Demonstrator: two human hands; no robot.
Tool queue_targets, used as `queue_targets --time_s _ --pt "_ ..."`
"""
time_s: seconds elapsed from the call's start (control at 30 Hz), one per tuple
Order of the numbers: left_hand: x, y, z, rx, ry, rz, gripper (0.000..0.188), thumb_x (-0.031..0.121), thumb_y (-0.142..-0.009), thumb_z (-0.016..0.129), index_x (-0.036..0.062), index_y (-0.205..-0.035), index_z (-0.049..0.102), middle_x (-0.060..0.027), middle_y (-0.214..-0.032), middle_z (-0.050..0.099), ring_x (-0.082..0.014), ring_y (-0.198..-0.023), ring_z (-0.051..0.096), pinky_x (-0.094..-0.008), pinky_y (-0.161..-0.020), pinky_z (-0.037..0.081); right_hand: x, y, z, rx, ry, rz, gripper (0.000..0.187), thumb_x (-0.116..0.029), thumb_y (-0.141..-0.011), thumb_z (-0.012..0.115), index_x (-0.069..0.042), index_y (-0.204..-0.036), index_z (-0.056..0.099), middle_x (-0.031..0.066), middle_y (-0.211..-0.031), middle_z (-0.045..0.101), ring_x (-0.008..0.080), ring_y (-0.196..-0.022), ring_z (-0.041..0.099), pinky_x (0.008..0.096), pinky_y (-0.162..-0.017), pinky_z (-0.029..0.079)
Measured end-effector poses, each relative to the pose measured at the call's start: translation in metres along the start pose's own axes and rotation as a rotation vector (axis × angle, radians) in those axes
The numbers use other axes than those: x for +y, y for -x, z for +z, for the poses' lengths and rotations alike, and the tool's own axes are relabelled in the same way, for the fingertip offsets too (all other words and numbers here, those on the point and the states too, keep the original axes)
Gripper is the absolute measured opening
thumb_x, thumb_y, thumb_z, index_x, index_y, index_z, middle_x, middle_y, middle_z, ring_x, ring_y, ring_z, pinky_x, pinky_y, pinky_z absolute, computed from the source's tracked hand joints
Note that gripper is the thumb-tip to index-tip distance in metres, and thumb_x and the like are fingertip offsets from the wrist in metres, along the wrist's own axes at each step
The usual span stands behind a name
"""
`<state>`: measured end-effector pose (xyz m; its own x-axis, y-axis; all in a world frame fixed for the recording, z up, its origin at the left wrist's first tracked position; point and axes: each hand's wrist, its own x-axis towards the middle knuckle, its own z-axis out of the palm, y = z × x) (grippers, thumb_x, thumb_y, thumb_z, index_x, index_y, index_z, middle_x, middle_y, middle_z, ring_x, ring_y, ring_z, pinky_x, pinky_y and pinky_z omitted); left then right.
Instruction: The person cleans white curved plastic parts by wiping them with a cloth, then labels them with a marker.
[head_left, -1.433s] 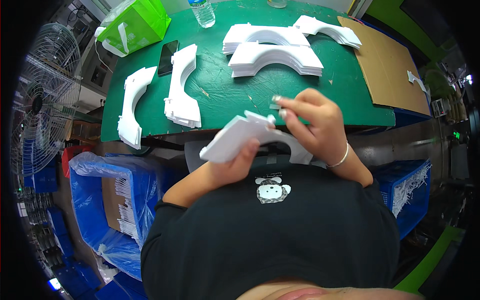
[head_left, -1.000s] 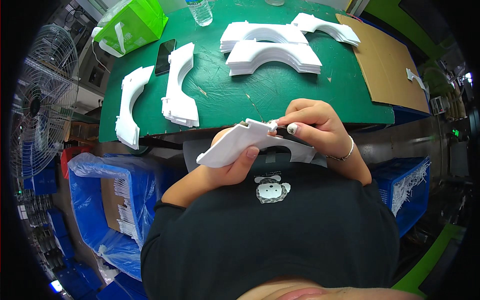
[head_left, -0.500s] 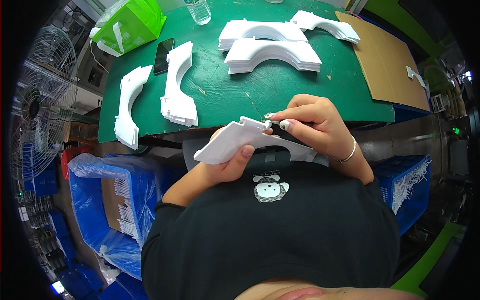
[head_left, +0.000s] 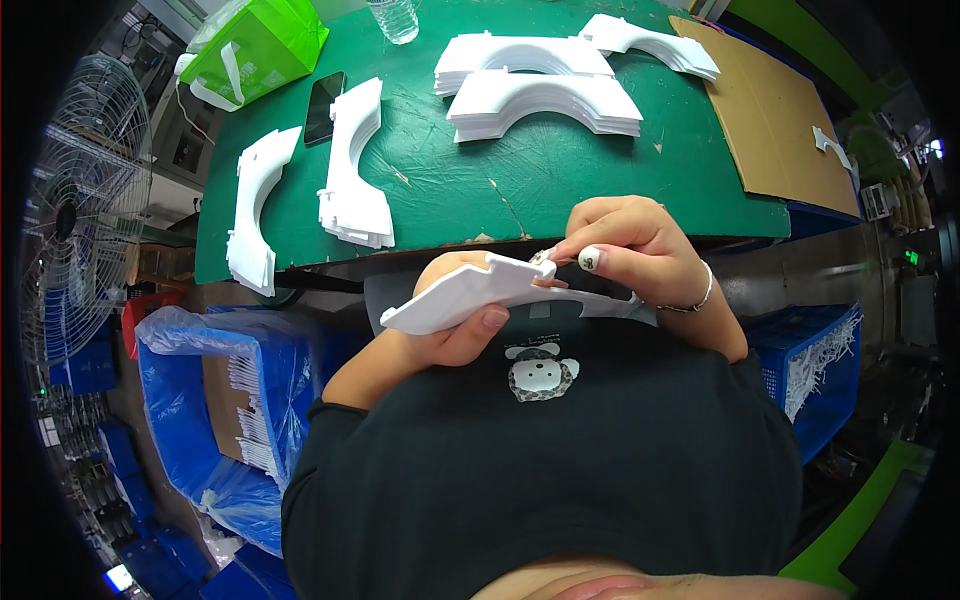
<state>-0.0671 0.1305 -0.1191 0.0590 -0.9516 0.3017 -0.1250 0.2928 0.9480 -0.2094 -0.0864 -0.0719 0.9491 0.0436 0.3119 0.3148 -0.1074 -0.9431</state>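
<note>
My left hand grips a white curved plastic part at its wide end, thumb on the face and fingers behind. The part is tilted in front of my chest, off the table's near edge, with its thin arched end reaching right, below my right hand. My right hand is closed in a pinch at the small tab on the part's upper edge. Whatever lies between these fingertips is too small and hidden to make out. Beyond my hands, several stacks of like white parts lie on the green table.
Two more stacks lie at the left, beside a phone. A green bag and a clear bottle stand farther back. Cardboard covers the right side. Blue bins flank me; a fan stands far left.
The held part has tipped flatter, with its tab end slightly lower and to the right. My right fingertips have moved a little right and down along with the tab.
</note>
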Motion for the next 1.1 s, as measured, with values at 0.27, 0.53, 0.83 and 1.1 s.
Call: queue_targets --time_s 0.27,0.53,0.83,1.1 --pt "0.007 -0.008 0.006 0.03 0.004 0.076 0.043 0.026 -0.098 0.046 -0.0044 -0.129 0.049 -0.0193 -0.118 0.065 -0.0247 -0.109 0.063 -0.0361 -0.096 0.048 -0.002 0.0 0.003 0.013 0.039 0.006 0.02 -0.012 -0.091 0.062 -0.001 -0.101 0.074 0.0057 -0.077 0.062 0.0118 -0.068 0.054 0.0264 -0.061 0.041" --pt "0.002 -0.013 0.001 0.073 -0.111 0.335 0.029 0.015 -0.092 0.054 -0.0029 -0.115 0.06 -0.0177 -0.104 0.07 -0.0324 -0.091 0.069 -0.0354 -0.08 0.054 0.003 -0.003 0.0 0.047 0.418 0.222 0.024 -0.012 -0.088 0.063 0.0 -0.107 0.072 0.0048 -0.079 0.058 0.0127 -0.074 0.053 0.0274 -0.066 0.042" --pt "-0.007 -0.028 -0.009 0.704 0.268 0.352 0.037 0.026 -0.102 0.052 -0.0075 -0.117 0.053 -0.0154 -0.104 0.063 -0.0265 -0.088 0.067 -0.0434 -0.078 0.057 0.001 0.018 -0.027 -0.01 -0.032 0.34 0.007 -0.005 -0.087 0.067 -0.001 -0.086 0.062 -0.0027 -0.08 0.059 0.0029 -0.073 0.051 0.0206 -0.064 0.042" --pt "-0.017 -0.039 -0.008 0.697 0.159 0.303 0.036 0.027 -0.103 0.048 -0.0013 -0.125 0.048 -0.0141 -0.11 0.06 -0.0245 -0.096 0.065 -0.0421 -0.078 0.058 0.023 0.011 -0.011 0.15 0.023 0.313 0.012 -0.009 -0.087 0.069 -0.002 -0.084 0.059 -0.0052 -0.07 0.052 0.0021 -0.063 0.044 0.0203 -0.055 0.035"
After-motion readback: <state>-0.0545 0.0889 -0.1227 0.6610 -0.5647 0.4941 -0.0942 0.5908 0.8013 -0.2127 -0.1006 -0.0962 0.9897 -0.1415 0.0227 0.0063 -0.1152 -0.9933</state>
